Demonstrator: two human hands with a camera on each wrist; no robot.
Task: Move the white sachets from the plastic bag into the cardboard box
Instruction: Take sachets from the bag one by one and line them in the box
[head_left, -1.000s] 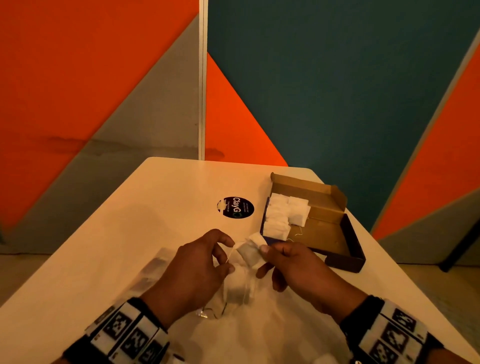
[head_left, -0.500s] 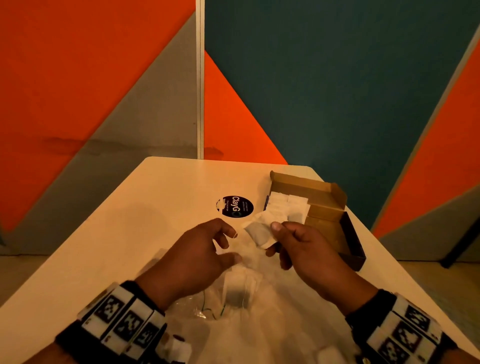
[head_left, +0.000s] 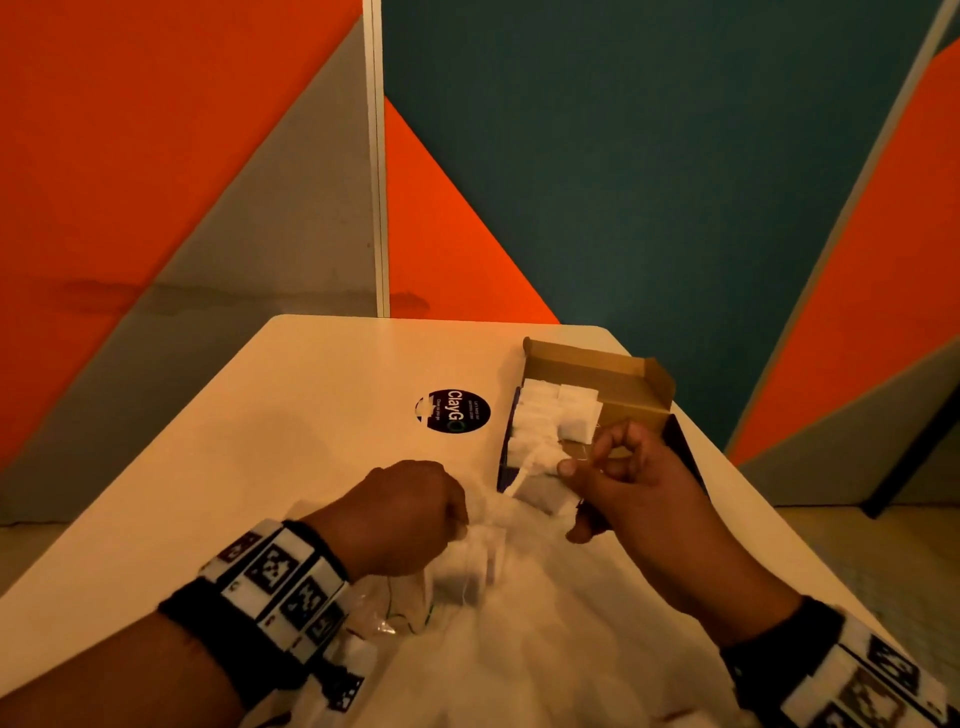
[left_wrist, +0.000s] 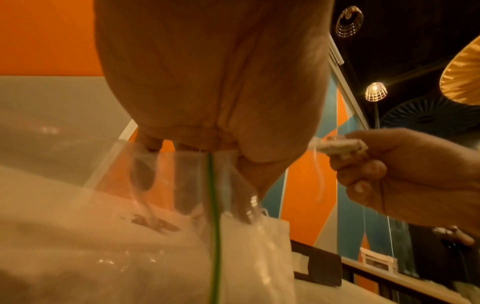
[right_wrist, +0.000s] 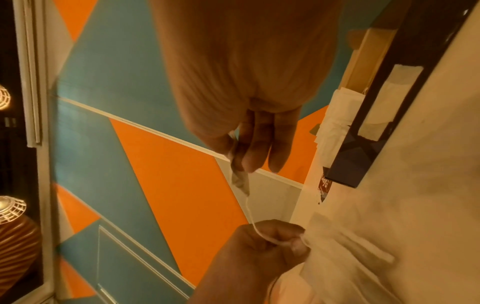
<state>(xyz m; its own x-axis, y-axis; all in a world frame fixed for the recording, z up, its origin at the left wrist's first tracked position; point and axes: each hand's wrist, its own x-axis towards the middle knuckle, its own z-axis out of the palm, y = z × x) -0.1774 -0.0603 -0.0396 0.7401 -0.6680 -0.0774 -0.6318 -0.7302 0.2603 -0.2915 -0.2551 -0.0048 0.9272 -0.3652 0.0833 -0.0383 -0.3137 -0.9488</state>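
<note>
Sachet (head_left: 543, 493) pinched in right hand (head_left: 623, 483)

Cardboard box (head_left: 618, 374) at table's (head_left: 311, 415) far right, sachets (head_left: 550, 415) stacked in its left part. Round sticker (head_left: 453, 411) just left of box. Plastic bag (head_left: 467, 566) nearer the person, under left hand (head_left: 405, 514). Right hand (head_left: 623, 483) between bag and box, over box's near-left corner.

Pale table (head_left: 270, 467) filling the lower frame.
On it: a round black sticker (head_left: 453, 411) at centre, a box (head_left: 613, 387) right of it, a clear bag (head_left: 467, 623) at lower centre.
</note>
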